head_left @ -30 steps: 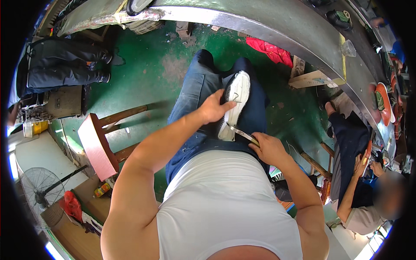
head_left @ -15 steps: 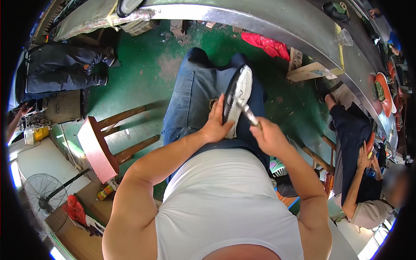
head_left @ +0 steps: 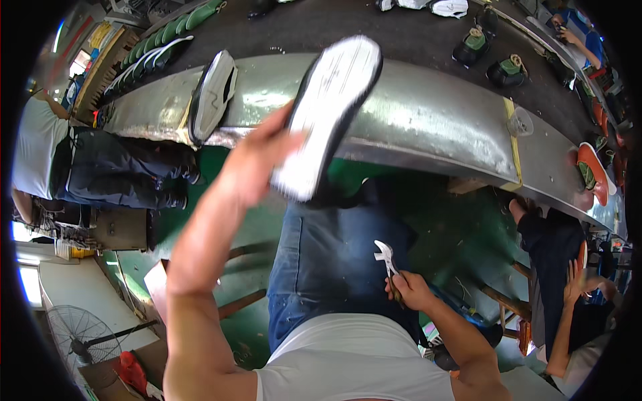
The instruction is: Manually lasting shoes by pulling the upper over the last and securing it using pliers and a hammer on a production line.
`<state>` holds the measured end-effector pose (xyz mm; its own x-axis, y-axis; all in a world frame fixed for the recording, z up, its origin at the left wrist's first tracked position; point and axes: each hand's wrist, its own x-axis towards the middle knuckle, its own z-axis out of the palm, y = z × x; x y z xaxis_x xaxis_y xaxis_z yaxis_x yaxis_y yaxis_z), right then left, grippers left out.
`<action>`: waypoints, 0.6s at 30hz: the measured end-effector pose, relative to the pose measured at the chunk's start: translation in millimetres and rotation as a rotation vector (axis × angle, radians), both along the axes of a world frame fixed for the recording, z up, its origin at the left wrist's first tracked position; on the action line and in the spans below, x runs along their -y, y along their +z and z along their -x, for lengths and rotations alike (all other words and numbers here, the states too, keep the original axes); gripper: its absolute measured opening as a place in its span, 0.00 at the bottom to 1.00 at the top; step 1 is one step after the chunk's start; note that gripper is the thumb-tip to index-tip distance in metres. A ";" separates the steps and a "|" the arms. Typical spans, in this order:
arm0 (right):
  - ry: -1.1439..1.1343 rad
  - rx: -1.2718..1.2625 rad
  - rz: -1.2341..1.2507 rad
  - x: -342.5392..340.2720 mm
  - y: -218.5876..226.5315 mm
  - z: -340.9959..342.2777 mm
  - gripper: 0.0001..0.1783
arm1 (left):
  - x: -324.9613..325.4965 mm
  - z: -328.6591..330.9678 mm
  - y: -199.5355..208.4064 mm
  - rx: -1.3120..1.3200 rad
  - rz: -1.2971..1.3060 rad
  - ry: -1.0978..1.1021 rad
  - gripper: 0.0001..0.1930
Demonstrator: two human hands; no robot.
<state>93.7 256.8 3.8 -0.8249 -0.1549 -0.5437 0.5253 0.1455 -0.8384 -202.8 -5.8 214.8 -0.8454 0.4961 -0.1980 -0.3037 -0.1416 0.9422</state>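
Observation:
My left hand [head_left: 257, 157] grips a black shoe with a white underside [head_left: 338, 83] by its side, up over the near edge of the metal bench. The white bottom faces me, and motion blurs the hand and the shoe's lower end. Down by my right thigh, my right hand [head_left: 409, 290] is closed round the handles of silver lasting pliers [head_left: 385, 254], their curved head pointing up and away from the shoe. On the bench edge left of the held shoe stands another white and black shoe [head_left: 212, 100].
The metal bench edge [head_left: 428, 127] runs across in front, beside a dark belt [head_left: 414, 40] bearing several shoes. A clear cup [head_left: 519, 122] and an orange shoe [head_left: 593, 172] sit at the right. Co-workers sit at both sides; a fan [head_left: 79, 337] stands lower left.
My left hand has lifted the shoe from my lap up and forward over the bench. My right hand has drawn the pliers back from its underside, down near my thigh. The view has tilted up.

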 end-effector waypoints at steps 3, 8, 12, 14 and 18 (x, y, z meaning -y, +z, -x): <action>-0.042 0.114 0.189 -4.1 -7.3 12.6 0.23 | -58.2 144.4 10.9 -0.441 0.419 0.011 0.39; -0.109 0.175 0.362 -4.7 -15.0 10.4 0.24 | -127.2 261.3 -24.5 -1.406 1.618 -0.203 0.29; -0.169 0.167 0.410 -10.3 -13.4 12.9 0.25 | -122.9 276.3 -54.3 -1.505 1.632 -0.215 0.24; -0.232 0.181 0.420 -10.7 -9.1 12.1 0.24 | -93.3 282.3 -37.2 -1.211 1.237 -0.077 0.23; -0.199 0.206 0.432 -13.0 -11.6 18.6 0.24 | 72.9 302.4 -29.2 -1.035 2.034 0.366 0.37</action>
<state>75.1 269.8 -7.8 -0.7436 -0.2524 -0.6191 0.6683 -0.3100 -0.6763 -505.2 -78.7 185.6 -0.9306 0.1389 0.3385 0.0128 0.9369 -0.3493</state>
